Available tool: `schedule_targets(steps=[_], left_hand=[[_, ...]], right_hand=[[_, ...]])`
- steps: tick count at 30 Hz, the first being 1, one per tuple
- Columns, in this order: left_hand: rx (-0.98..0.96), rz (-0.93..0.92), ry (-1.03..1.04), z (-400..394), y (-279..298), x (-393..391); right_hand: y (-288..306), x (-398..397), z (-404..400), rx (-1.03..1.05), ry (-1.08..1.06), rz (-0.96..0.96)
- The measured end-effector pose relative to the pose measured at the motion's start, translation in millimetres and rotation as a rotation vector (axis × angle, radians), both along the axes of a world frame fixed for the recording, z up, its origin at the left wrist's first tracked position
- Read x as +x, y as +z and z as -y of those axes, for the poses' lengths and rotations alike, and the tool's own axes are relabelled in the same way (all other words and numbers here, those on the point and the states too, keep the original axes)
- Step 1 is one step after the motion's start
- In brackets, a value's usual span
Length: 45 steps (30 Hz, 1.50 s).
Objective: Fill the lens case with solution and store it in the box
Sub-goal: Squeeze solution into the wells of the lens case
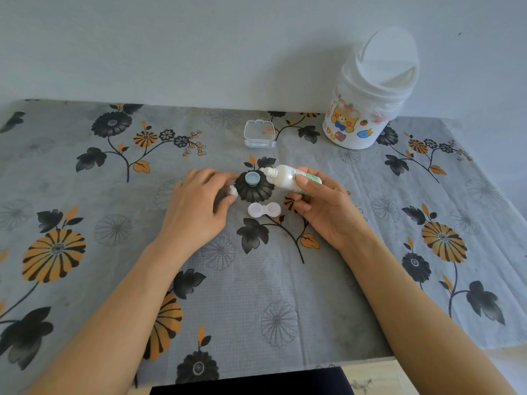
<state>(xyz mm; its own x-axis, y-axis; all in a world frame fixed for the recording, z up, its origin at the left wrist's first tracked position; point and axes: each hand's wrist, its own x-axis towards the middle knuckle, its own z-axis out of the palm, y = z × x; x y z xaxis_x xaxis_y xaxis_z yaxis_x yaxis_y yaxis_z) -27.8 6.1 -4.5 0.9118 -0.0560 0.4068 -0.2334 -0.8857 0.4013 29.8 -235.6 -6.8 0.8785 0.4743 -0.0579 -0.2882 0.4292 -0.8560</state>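
My right hand (322, 206) grips a small white solution bottle (285, 178) with a green label, tilted with its uncapped nozzle pointing left. My left hand (196, 203) pinches a small white cap (233, 191) just above the cloth. The lens case (264, 209), a pale double-well piece, lies open between my hands. A blue round lid (252, 178) lies upturned just beyond it, under the nozzle. The clear box (259, 134) stands open farther back.
A white swing-lid bin (368, 92) with cartoon stickers stands at the back right by the wall. The table is covered by a grey floral cloth (114, 229). Its front edge runs near the bottom of the view.
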Motion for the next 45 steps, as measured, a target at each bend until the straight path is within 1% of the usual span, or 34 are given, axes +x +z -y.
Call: schedule_targets(steps=[4, 7, 9, 12, 19, 21, 24, 27, 32, 38, 41, 45], left_hand=[[-0.085, 0.093, -0.015, 0, 2, -2], [-0.162, 0.122, -0.09, 3, 5, -6], [-0.173, 0.09, -0.135, 6, 5, -9], [-0.137, 0.04, -0.161, 9, 4, -13], [-0.155, -0.058, -0.153, 11, 0, -13], [-0.157, -0.081, -0.139, 12, -2, -12], [-0.167, -0.103, -0.125, 14, -4, -11], [-0.162, -0.106, -0.117, 15, -5, -11], [-0.143, -0.1, -0.102, 18, -4, -12], [-0.127, -0.101, -0.089, 20, -3, -12], [-0.119, -0.1, -0.086, 21, -3, -12], [-0.113, -0.097, -0.088, 21, -3, -11]], right_hand=[[1, 0, 2, 0.066, 0.036, -0.039], [2, 0, 3, 0.104, 0.031, -0.085], [2, -1, 3, 0.145, 0.024, -0.114], [4, -2, 3, 0.213, 0.03, -0.139], [7, -2, 3, 0.324, 0.039, -0.157], [6, -1, 3, 0.268, 0.009, -0.136], [6, -2, 3, 0.129, -0.024, -0.047], [4, -2, 5, 0.086, -0.057, 0.01], [6, -6, 4, -0.018, -0.103, 0.157], [9, -15, -5, -0.289, -0.274, 0.412], [12, -20, -9, -0.337, -0.3, 0.501], [15, -23, -12, -0.347, -0.309, 0.531]])
